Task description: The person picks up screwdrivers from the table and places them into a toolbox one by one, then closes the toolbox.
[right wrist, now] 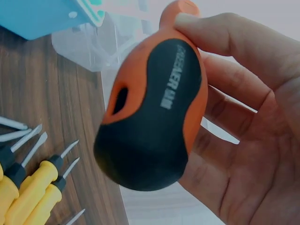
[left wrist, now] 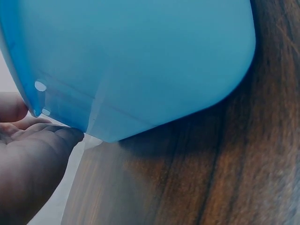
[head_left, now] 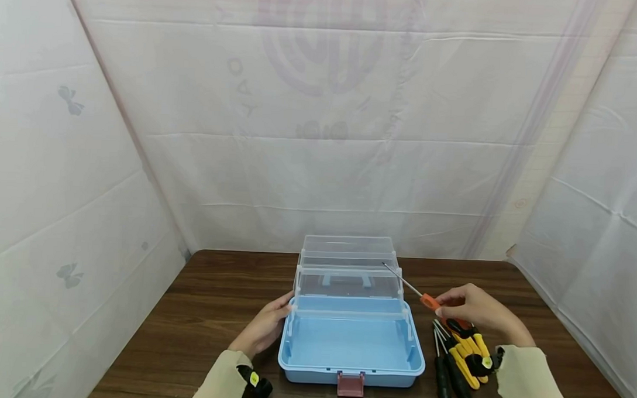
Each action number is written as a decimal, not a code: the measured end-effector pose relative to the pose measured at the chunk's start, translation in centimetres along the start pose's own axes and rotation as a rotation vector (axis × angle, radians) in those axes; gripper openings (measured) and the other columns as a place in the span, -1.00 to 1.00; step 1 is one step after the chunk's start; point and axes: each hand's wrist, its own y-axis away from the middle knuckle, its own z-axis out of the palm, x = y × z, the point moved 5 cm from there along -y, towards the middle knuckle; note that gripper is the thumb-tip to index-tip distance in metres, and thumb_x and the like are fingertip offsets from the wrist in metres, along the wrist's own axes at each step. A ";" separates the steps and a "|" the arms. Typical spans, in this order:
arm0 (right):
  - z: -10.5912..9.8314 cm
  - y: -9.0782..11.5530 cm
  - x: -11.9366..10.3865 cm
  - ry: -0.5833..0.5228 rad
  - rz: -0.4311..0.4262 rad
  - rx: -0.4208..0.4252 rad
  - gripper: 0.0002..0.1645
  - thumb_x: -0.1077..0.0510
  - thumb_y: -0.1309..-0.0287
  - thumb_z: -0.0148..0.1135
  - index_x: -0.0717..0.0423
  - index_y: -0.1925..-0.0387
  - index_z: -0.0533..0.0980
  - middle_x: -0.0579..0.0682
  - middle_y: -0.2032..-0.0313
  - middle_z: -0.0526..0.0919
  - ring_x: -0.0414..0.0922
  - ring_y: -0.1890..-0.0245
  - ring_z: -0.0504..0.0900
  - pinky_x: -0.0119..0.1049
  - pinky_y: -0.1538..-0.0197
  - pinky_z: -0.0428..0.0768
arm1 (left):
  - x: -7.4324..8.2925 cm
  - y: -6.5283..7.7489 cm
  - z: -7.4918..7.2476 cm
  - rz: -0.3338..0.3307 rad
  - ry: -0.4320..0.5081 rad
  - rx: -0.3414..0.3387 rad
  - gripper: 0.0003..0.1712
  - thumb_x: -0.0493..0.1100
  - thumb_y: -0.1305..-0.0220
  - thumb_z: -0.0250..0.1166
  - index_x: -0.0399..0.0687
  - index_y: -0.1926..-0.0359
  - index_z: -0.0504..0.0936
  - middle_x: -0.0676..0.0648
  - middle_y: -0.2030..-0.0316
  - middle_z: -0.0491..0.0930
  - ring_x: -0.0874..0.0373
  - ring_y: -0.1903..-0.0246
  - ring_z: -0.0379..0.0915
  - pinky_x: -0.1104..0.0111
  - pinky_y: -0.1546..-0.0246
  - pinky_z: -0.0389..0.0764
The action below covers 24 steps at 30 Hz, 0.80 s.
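Observation:
A light blue toolbox [head_left: 347, 346] with its clear lid and trays folded back stands on the table, its inside bare. At the box's back left side, my left hand [head_left: 264, 326] grips the rim, thumb and fingers on the edge in the left wrist view. My right hand [head_left: 478, 310] pinches a screwdriver [right wrist: 154, 108] by its orange and black handle. Its metal shaft points up and left, the tip overlapping the clear trays [head_left: 349, 282] in the head view. Below the right hand lie several black-handled and yellow-handled screwdrivers [head_left: 457, 376].
The dark wooden table [head_left: 231, 289] is bounded by white sheeting [head_left: 319, 175] at the back and both sides. A mauve latch [head_left: 350, 384] hangs at the toolbox's front. The loose tools lie close to the box's right side.

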 end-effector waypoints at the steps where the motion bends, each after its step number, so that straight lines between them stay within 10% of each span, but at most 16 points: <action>1: 0.1 -0.1 -0.1 -0.004 -0.001 -0.005 -0.54 0.03 -0.16 0.30 0.29 0.02 0.59 0.06 0.27 0.68 -0.18 0.50 0.55 -0.27 0.47 0.59 | 0.0 0.0 0.0 -0.002 -0.002 0.001 -0.36 -0.20 -0.53 -0.19 -0.28 -0.49 -0.16 -0.35 -0.48 -0.14 -0.22 -0.47 -0.23 -0.09 -0.42 -0.06; 24: 2.4 -2.8 -3.0 0.101 -0.199 -0.057 -0.70 0.01 -0.16 0.31 0.07 0.13 0.67 -0.04 0.22 0.68 -0.27 0.38 0.55 -0.39 0.34 0.60 | -0.1 -0.3 0.0 -0.004 -0.001 -0.007 -0.35 -0.19 -0.53 -0.18 -0.29 -0.49 -0.17 -0.36 -0.49 -0.18 -0.23 -0.47 -0.27 -0.09 -0.42 -0.08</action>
